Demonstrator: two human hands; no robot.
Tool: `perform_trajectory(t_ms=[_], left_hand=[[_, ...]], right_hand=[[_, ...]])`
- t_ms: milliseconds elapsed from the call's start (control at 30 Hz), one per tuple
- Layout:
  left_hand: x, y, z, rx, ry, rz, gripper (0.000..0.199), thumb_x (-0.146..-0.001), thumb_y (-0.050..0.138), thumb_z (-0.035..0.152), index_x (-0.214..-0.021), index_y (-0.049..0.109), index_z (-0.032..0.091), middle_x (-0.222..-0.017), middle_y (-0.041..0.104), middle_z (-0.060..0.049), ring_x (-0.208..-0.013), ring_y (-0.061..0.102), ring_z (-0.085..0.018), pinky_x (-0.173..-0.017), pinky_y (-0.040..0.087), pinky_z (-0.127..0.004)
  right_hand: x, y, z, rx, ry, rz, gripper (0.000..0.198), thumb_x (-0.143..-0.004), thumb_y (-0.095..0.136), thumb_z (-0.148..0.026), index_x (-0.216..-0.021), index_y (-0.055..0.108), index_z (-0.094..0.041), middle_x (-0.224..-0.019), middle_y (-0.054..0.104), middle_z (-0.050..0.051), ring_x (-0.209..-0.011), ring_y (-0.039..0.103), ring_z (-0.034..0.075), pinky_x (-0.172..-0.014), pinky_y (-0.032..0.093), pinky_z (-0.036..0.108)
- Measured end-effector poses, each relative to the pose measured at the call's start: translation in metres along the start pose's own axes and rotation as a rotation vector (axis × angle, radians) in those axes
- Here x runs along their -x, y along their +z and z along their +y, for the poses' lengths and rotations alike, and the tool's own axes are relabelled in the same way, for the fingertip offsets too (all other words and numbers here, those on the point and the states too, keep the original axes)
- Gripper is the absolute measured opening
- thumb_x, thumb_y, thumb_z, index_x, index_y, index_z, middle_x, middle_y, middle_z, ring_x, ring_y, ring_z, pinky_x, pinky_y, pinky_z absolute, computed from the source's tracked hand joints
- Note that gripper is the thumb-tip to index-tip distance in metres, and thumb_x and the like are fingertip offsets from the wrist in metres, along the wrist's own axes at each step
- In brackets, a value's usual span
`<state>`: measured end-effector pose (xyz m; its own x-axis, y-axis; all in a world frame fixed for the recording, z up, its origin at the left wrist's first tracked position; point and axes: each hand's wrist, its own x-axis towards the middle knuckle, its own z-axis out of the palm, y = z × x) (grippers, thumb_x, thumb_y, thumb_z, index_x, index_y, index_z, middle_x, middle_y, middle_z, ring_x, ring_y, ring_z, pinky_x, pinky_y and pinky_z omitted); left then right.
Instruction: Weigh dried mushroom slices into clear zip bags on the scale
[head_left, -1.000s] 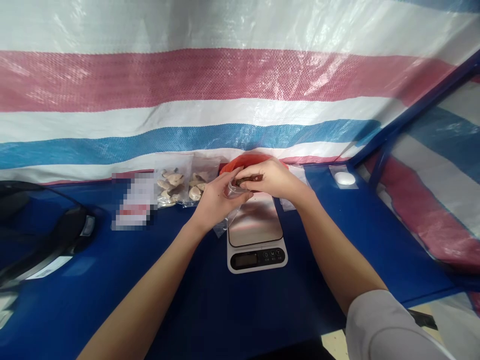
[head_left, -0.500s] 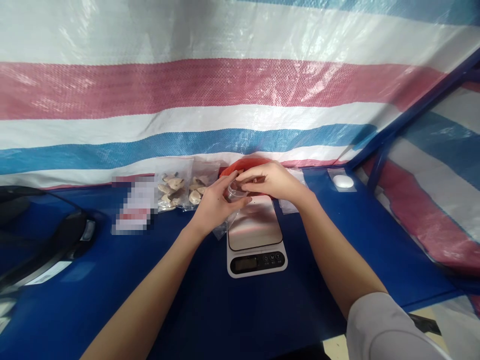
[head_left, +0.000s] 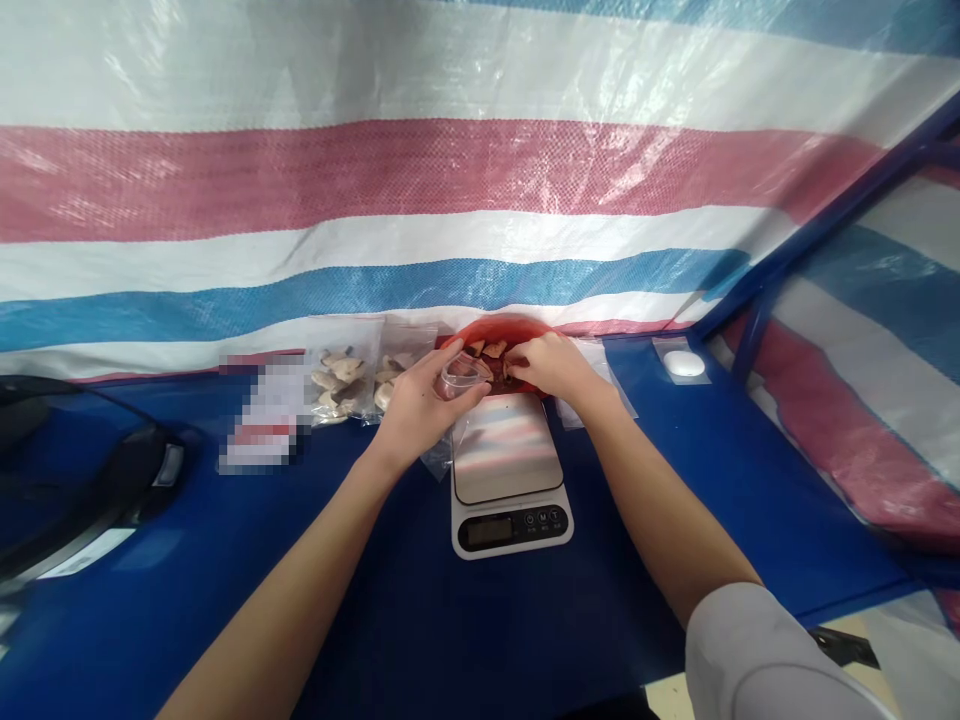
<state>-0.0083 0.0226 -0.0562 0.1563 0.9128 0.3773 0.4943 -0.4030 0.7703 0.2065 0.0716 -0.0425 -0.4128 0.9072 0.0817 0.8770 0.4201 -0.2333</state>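
Note:
My left hand (head_left: 418, 408) is wrapped round a small clear plastic cup (head_left: 463, 372), held tilted above the back left corner of a kitchen scale (head_left: 508, 455). Behind the scale stands an orange-red bowl (head_left: 517, 328) with dried brownish pieces (head_left: 493, 350) in it. My right hand (head_left: 551, 368) reaches into the bowl, its fingers pinched together among the pieces; whatever they hold is too small to make out. Nothing lies on the scale's metal plate, and its display looks dark.
Clear bags of dried pale slices (head_left: 341, 380) stand left of the bowl. A white packet (head_left: 592, 375) lies to its right, and a white oval object (head_left: 683, 364) on a small bag sits farther right. Black headgear (head_left: 142, 480) rests at the left. A striped sheet (head_left: 465, 165) hangs behind.
My right hand has moved from the cup's mouth right into the bowl, uncovering the dried pieces. My left hand still holds the cup, shifted slightly left.

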Motion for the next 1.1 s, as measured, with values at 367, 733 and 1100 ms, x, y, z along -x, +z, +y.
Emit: perform_trajectory(t_ms=[367, 733, 1100], left_hand=[[-0.001, 0.002, -0.002, 0.025, 0.008, 0.017, 0.067, -0.076, 0.078, 0.05, -0.134, 0.066, 0.018, -0.119, 0.074, -0.012, -0.101, 0.07, -0.029, -0.095, 0.057, -0.045], [-0.001, 0.002, -0.002, 0.035, 0.01, 0.015, 0.067, -0.076, 0.079, 0.048, -0.134, 0.066, 0.016, -0.12, 0.074, -0.013, -0.107, 0.07, -0.031, -0.1, 0.055, -0.047], [0.001, 0.003, -0.004, 0.059, 0.059, -0.022, 0.064, -0.079, 0.077, 0.045, -0.136, 0.064, 0.017, -0.122, 0.073, -0.013, -0.11, 0.069, -0.03, -0.1, 0.053, -0.047]], right_hand=[[-0.004, 0.017, -0.016, 0.071, 0.174, -0.007, 0.03, -0.097, 0.054, -0.035, -0.113, 0.078, -0.025, -0.102, 0.078, 0.013, -0.097, 0.071, 0.03, -0.073, 0.048, 0.034], [-0.004, 0.014, -0.012, 0.036, 0.147, 0.008, 0.032, -0.097, 0.052, -0.033, -0.108, 0.08, -0.022, -0.107, 0.079, 0.012, -0.099, 0.071, 0.029, -0.075, 0.049, 0.034], [0.01, -0.017, -0.022, -0.611, -0.173, 0.128, 0.021, -0.089, 0.066, -0.03, -0.102, 0.082, -0.025, -0.094, 0.08, 0.001, -0.078, 0.07, 0.016, -0.073, 0.052, 0.027]])
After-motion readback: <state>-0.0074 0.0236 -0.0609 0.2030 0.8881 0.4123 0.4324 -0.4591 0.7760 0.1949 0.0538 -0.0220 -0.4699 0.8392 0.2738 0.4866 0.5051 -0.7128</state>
